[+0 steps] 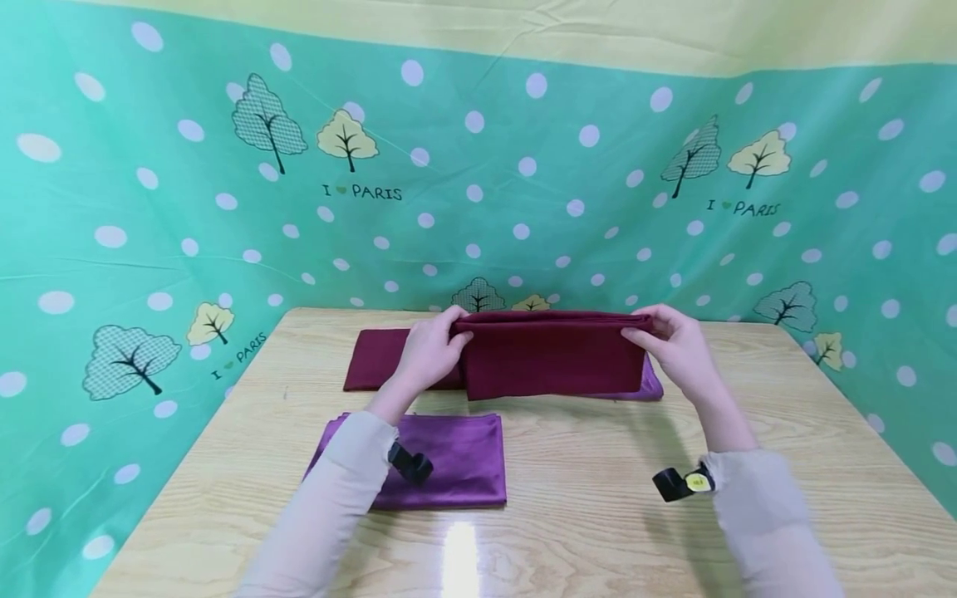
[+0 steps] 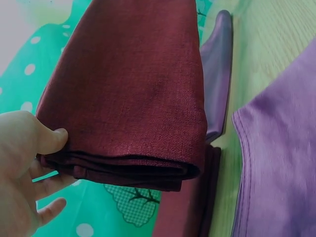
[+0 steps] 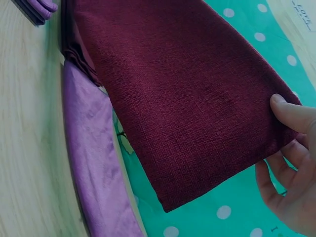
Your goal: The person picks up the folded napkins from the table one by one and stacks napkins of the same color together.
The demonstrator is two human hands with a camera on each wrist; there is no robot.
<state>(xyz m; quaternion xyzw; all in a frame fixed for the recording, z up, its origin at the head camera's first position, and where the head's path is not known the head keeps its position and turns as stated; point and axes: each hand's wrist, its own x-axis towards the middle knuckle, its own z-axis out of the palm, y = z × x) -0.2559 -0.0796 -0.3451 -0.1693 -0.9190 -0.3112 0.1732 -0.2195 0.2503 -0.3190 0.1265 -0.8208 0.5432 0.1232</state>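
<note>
A folded dark red cloth (image 1: 553, 359) hangs in the air above the table, held along its top edge. My left hand (image 1: 434, 347) pinches its left upper corner; in the left wrist view the thumb lies on the front and several folded layers show at the side. At the right upper corner, my right hand (image 1: 673, 345) pinches it between thumb and fingers. Behind and below it, a purple folded cloth (image 1: 652, 384) lies mostly hidden. Another dark red folded cloth (image 1: 377, 359) lies flat at the back left, partly covered by my left hand.
Nearer to me, a second purple folded cloth (image 1: 449, 461) lies on the wooden table (image 1: 583, 515), under my left forearm. A green dotted curtain (image 1: 523, 191) with printed trees hangs behind the table and along both sides.
</note>
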